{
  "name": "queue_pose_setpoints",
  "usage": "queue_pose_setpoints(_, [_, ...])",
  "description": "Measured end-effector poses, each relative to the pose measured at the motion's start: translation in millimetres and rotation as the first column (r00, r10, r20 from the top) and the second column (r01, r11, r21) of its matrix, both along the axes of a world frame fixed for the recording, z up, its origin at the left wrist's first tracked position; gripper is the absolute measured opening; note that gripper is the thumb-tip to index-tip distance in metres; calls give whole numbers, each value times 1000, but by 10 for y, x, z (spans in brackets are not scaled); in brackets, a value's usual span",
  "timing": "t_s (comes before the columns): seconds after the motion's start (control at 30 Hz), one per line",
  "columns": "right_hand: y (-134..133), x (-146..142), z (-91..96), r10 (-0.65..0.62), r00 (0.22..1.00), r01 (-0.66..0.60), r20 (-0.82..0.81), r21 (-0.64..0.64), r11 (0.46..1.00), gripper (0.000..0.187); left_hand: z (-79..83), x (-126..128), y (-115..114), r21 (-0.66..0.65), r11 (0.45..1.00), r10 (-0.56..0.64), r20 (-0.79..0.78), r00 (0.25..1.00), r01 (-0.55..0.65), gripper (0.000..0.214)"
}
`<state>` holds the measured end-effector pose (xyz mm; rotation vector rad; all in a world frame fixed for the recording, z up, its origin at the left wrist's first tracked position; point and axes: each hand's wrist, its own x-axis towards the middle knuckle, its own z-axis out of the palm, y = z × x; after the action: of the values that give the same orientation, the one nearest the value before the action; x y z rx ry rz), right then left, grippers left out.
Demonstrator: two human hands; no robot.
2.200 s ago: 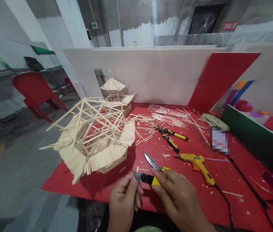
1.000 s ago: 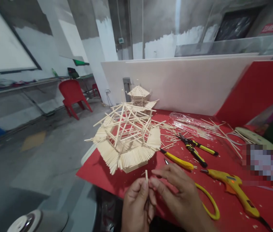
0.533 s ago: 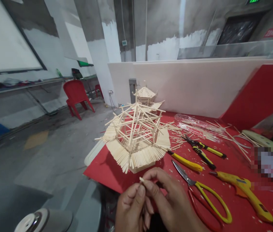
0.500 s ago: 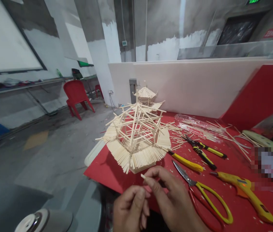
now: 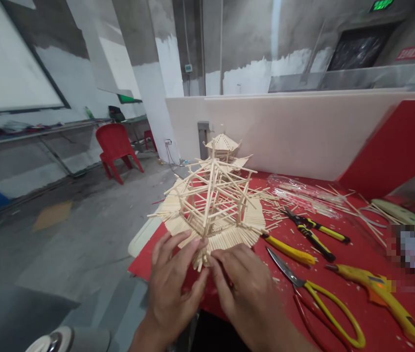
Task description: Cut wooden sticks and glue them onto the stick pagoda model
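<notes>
A pavilion model (image 5: 213,195) built of thin wooden sticks stands in front of me, with an open-framed roof and a skirt of sticks laid side by side. My left hand (image 5: 178,278) holds its near roof corner, thumb and forefinger on either side. At the same corner, my right hand (image 5: 246,278) is closed in a pinch, its fingertips against the eave; the small wooden stick seen in it earlier is mostly hidden now. Scissors (image 5: 299,283) with red and yellow handles lie to the right of my right hand.
A yellow glue gun (image 5: 380,288), pliers (image 5: 312,230) and a yellow-handled tool (image 5: 290,249) lie on the red tabletop (image 5: 284,303). Loose sticks and a plastic bag of sticks (image 5: 306,193) are farther back. Behind the model stands another pavilion (image 5: 222,143). A bottle (image 5: 70,340) is at lower left.
Both hands have moved forward and up to the model's near corner. The right hand has brought the small stick there, and the left hand has opened out and taken hold of the eave.
</notes>
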<state>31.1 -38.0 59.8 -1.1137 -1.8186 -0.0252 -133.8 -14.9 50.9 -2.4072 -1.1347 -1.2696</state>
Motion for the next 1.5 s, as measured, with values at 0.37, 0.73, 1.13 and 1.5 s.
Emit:
queue_pose_setpoints(0.37, [6,-6,-60,112,986,-124,-119,-95,988,18,-73,-21,55,-13,999,-49,26,998,49,59])
queue_pose_setpoints(0.73, [27,43,-95,68,995,-71,-77,-48,996,11,-151,-57,73,-65,995,-69,154,986,79,65])
queue_pose_setpoints(1.13, [59,84,-120,111,990,-114,-87,-29,993,6,-204,-87,91,-75,992,-92,149,984,104,69])
queue_pose_setpoints(1.5, [67,90,-120,131,980,-139,-147,-41,989,7,-269,-104,101,-134,981,-111,205,972,140,71])
